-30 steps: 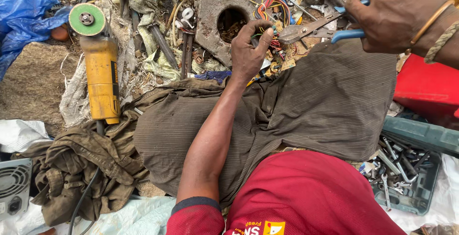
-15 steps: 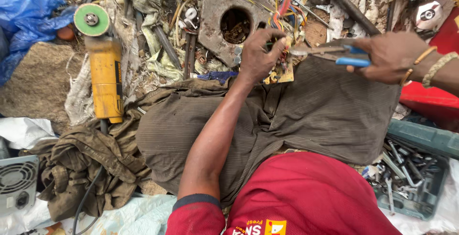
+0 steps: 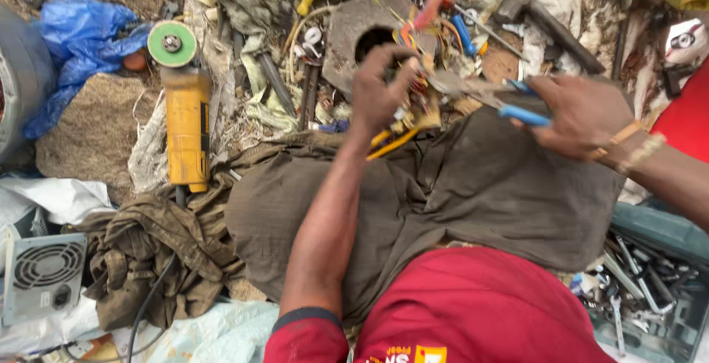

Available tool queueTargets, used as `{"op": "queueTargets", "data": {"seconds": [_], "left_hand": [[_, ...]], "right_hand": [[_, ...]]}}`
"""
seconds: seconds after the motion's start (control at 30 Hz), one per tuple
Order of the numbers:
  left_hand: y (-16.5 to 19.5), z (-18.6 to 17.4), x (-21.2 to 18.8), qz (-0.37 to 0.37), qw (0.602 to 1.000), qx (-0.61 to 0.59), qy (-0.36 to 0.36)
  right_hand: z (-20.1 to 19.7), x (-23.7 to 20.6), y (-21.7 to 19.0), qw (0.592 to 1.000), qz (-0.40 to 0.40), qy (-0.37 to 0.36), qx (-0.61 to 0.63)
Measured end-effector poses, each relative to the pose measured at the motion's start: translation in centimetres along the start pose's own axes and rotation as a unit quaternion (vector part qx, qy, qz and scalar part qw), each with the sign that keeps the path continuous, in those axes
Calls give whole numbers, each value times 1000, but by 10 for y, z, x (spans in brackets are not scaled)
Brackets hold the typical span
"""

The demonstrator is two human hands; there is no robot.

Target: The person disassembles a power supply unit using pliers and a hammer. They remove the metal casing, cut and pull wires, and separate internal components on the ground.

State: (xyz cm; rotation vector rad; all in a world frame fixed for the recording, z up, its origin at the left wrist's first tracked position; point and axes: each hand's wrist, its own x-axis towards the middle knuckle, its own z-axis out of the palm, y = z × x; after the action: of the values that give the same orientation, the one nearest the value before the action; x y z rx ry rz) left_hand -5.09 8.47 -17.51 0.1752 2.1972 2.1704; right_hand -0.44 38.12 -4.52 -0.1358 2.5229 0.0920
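Note:
My left hand [image 3: 380, 90] grips a tangled bundle of coloured wires [image 3: 413, 108] just above my brown-trousered knee [image 3: 443, 186]. My right hand [image 3: 583, 115] holds blue-handled pliers [image 3: 502, 101], their jaws pointing left into the bundle. Beaded bracelets circle the right wrist. Behind the hands lies a grey metal plate with a round hole [image 3: 365, 27], and more wires run up from the bundle past it.
A yellow angle grinder with a green disc [image 3: 181, 104] lies at the left. Blue plastic sheet [image 3: 81, 45] at far left, a grey fan unit [image 3: 40, 274] lower left, rags [image 3: 148, 259], a hammer [image 3: 539, 8] and a case of wrenches [image 3: 642, 289] lower right.
My right hand has come down from the upper right and brought the pliers to the wire bundle. My left hand has stayed on the wires.

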Motion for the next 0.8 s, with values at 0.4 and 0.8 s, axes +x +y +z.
{"op": "queueTargets", "data": {"seconds": [0.4, 0.8], "left_hand": [[7, -14, 19, 128, 966, 188, -125], [-7, -9, 32, 29, 971, 192, -142]], "right_hand": [[1, -19, -6, 978, -10, 147, -149], [25, -16, -22, 971, -40, 205, -115]]}}
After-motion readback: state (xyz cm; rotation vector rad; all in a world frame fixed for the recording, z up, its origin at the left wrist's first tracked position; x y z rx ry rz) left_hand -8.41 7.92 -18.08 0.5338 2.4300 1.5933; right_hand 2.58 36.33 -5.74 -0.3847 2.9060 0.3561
